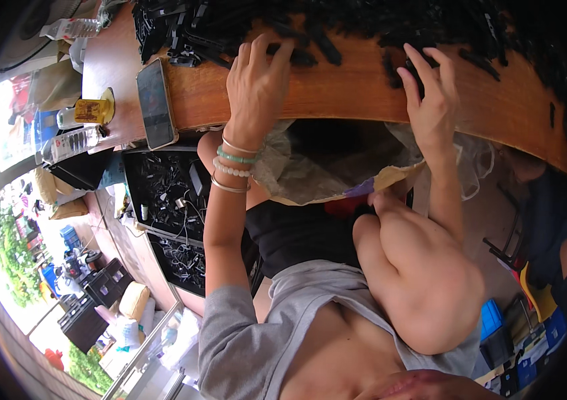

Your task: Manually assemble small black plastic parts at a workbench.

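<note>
My left hand [257,87] is over the wooden table [343,93], wearing several bracelets. Its fingers bend down at the near edge of a heap of small black plastic parts [190,30]; what they grip, if anything, is hidden, and a dark part lies against the fingertips. Farther right, my right hand [433,100] curls its thumb and fingers around a black plastic part, mostly hidden by the hand. Between my forearms, below the table edge, an open bag [277,170] with a clear plastic liner hangs over my lap, its inside dark.
A smartphone [155,103] lies on the table left of my left hand. Beyond it stand a yellow-labelled container [93,111] and plastic bottles [73,143]. Black trays [163,193] of small parts and cables sit lower left. Another person [550,227] is at the right edge.
</note>
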`<move>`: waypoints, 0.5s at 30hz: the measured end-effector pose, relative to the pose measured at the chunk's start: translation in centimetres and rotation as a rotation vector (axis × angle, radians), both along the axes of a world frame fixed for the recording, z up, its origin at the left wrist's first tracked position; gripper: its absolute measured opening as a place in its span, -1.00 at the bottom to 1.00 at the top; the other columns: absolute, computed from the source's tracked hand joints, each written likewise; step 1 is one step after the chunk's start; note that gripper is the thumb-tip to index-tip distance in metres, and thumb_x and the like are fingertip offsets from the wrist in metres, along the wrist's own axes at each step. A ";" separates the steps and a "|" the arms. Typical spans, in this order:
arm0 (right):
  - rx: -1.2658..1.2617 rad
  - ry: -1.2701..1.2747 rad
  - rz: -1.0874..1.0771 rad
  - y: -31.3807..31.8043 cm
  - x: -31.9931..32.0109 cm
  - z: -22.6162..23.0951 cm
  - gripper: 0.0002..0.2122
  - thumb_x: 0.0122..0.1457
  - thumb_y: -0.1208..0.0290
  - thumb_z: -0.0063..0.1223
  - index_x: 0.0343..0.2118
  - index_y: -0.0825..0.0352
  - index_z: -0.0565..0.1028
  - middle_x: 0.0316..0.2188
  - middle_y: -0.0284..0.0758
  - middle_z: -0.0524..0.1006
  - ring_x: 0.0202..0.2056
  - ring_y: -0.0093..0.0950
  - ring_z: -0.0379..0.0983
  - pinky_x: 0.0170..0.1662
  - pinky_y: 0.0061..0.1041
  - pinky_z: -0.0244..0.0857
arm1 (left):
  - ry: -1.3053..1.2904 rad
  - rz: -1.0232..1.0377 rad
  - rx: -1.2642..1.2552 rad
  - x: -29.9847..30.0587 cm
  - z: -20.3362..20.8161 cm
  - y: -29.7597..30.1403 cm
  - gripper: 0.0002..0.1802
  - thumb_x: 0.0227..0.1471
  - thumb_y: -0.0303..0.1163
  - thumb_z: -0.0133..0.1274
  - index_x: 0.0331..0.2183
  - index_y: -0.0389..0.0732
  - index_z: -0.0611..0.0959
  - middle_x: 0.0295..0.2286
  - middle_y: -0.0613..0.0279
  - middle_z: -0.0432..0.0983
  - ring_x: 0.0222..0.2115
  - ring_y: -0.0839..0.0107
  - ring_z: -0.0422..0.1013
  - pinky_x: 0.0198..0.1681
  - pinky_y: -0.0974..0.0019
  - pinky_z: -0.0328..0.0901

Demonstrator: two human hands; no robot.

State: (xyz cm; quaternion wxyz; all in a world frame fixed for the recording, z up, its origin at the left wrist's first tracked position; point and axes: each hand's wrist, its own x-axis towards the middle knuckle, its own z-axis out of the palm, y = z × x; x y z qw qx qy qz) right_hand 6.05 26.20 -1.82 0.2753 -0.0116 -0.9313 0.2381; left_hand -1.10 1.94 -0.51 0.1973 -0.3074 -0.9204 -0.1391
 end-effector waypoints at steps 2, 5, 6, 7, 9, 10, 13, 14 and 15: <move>-0.103 0.119 0.056 0.3 -0.2 0.0 -0.74 0.08 0.48 0.14 -0.12 0.21 0.53 -0.19 -0.30 0.42 -0.47 -0.47 0.37 -0.33 -0.43 0.31 | 0.032 -0.015 0.033 0.9 -0.3 0.1 -0.62 -0.23 -0.59 0.08 -0.23 -0.18 0.57 -0.20 0.06 0.39 -0.27 0.13 0.37 -0.23 0.17 0.33; -0.054 0.196 0.114 1.2 -0.3 0.2 -0.74 0.00 0.59 0.14 -0.20 0.24 0.56 -0.23 -0.33 0.42 -0.47 -0.42 0.36 -0.36 -0.42 0.27 | 0.073 -0.025 0.135 2.0 -1.1 0.0 -0.59 -0.25 -0.62 0.08 -0.22 -0.22 0.55 -0.21 0.06 0.41 -0.24 0.09 0.36 -0.17 0.14 0.30; 0.047 0.214 0.173 1.3 -0.3 0.6 -0.74 -0.03 0.63 0.14 -0.23 0.25 0.57 -0.24 -0.34 0.42 -0.46 -0.41 0.36 -0.38 -0.43 0.26 | 0.073 -0.034 0.211 2.4 -1.2 0.3 -0.58 -0.26 -0.63 0.09 -0.21 -0.24 0.54 -0.21 0.06 0.42 -0.22 0.07 0.35 -0.14 0.13 0.29; 0.027 0.127 0.217 0.5 -0.2 0.9 -0.78 -0.06 0.65 0.11 -0.31 0.27 0.58 -0.26 -0.36 0.42 -0.34 -0.39 0.37 -0.31 -0.43 0.23 | 0.040 -0.041 0.279 2.9 -1.2 0.5 -0.59 -0.25 -0.65 0.09 -0.21 -0.28 0.53 -0.19 0.04 0.43 -0.16 0.05 0.35 -0.10 0.13 0.29; 0.159 0.053 0.265 -0.5 -0.8 1.6 -0.79 -0.06 0.65 0.10 -0.33 0.27 0.58 -0.26 -0.37 0.42 -0.27 -0.40 0.34 -0.25 -0.42 0.21 | 0.009 -0.051 0.363 4.0 -0.7 1.1 -0.61 -0.22 -0.64 0.10 -0.21 -0.29 0.53 -0.18 0.04 0.43 -0.14 0.03 0.34 -0.10 0.13 0.29; 0.289 -0.021 0.309 -0.8 -1.1 1.8 -0.81 -0.06 0.64 0.08 -0.35 0.27 0.57 -0.26 -0.38 0.42 -0.20 -0.40 0.32 -0.19 -0.40 0.19 | -0.023 -0.063 0.446 4.5 -0.3 1.4 -0.63 -0.20 -0.63 0.10 -0.22 -0.30 0.52 -0.18 0.03 0.44 -0.11 0.02 0.34 -0.09 0.12 0.28; 0.262 0.002 0.367 -1.3 -2.2 1.3 -0.78 -0.10 0.61 0.07 -0.34 0.28 0.57 -0.25 -0.38 0.42 -0.11 -0.40 0.29 -0.12 -0.38 0.15 | -0.552 -0.022 0.930 6.0 1.2 2.0 -0.75 -0.01 -0.59 0.03 -0.21 -0.38 0.51 -0.29 0.05 0.51 -0.26 0.21 0.45 -0.16 0.24 0.35; 0.285 0.053 0.386 -1.5 -2.4 1.2 -0.77 -0.10 0.60 0.07 -0.32 0.28 0.58 -0.25 -0.38 0.43 -0.11 -0.40 0.30 -0.11 -0.37 0.15 | -1.003 0.014 1.298 6.2 1.4 2.1 -0.78 0.05 -0.57 0.00 -0.21 -0.40 0.50 -0.35 0.06 0.53 -0.34 0.29 0.49 -0.20 0.28 0.37; 0.283 0.055 0.393 -1.9 -2.5 1.3 -0.77 -0.10 0.60 0.07 -0.32 0.28 0.58 -0.25 -0.38 0.43 -0.11 -0.40 0.30 -0.11 -0.37 0.15 | -1.039 0.003 1.425 6.0 1.0 2.0 -0.77 0.11 -0.53 -0.05 -0.19 -0.45 0.49 -0.41 0.10 0.53 -0.46 0.43 0.49 -0.33 0.39 0.40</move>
